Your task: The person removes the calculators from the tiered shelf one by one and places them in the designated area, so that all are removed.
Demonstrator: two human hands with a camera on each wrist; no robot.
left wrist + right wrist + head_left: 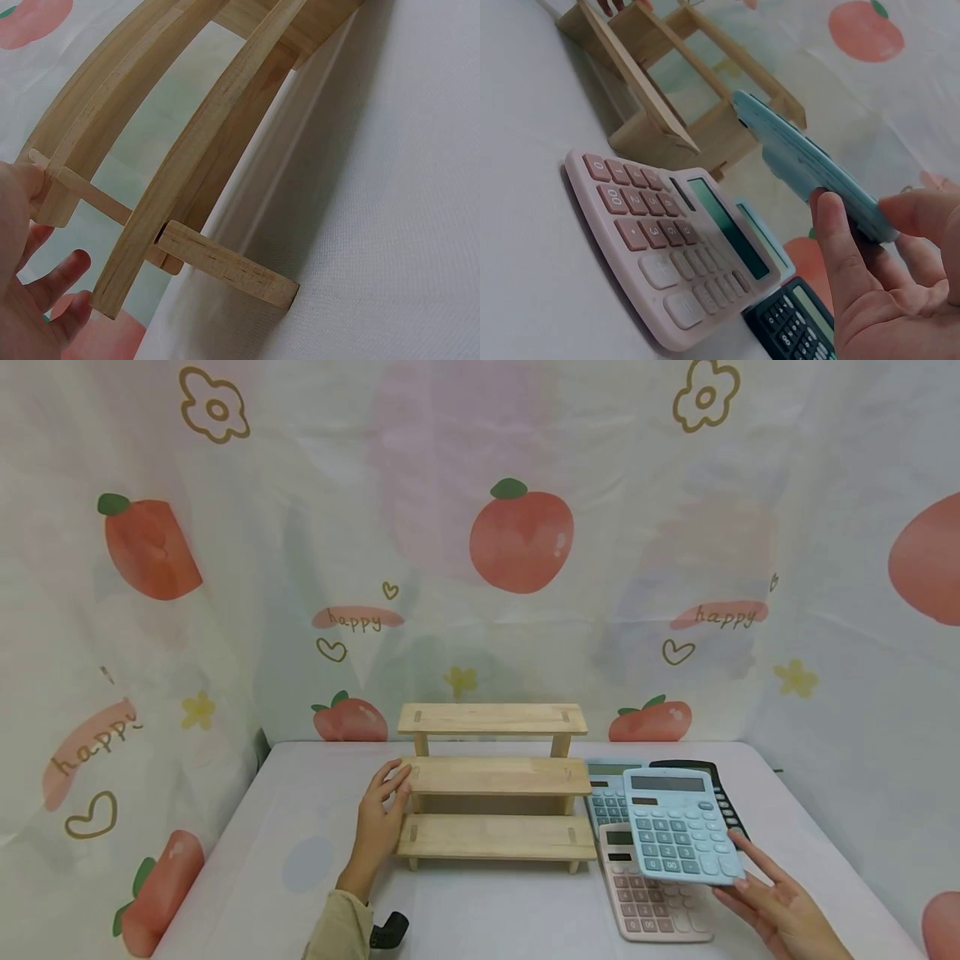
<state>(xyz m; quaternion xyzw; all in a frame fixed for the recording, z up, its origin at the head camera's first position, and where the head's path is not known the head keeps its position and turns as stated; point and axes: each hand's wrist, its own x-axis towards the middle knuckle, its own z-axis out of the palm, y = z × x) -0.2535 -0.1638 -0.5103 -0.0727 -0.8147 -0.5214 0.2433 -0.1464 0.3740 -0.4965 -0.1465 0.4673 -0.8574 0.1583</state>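
My right hand [783, 906] pinches a light blue calculator [671, 827] by its lower right corner, with the thumb on one face and fingers on the other. The calculator is raised and tilted above a pink calculator [660, 906] on the table; in the right wrist view it shows nearly edge-on. A three-tier wooden stand [495, 835] is upright at the middle of the table. At its left end my left hand [381, 818] touches the middle tier, fingers spread and loosely bent in the left wrist view.
Behind the raised calculator lie another blue calculator [606, 802] and a black calculator [723, 793], both partly hidden. A small black object [390, 931] is beside the left sleeve. A fruit-print cloth [525, 643] closes off the back and sides of the white table [510, 918].
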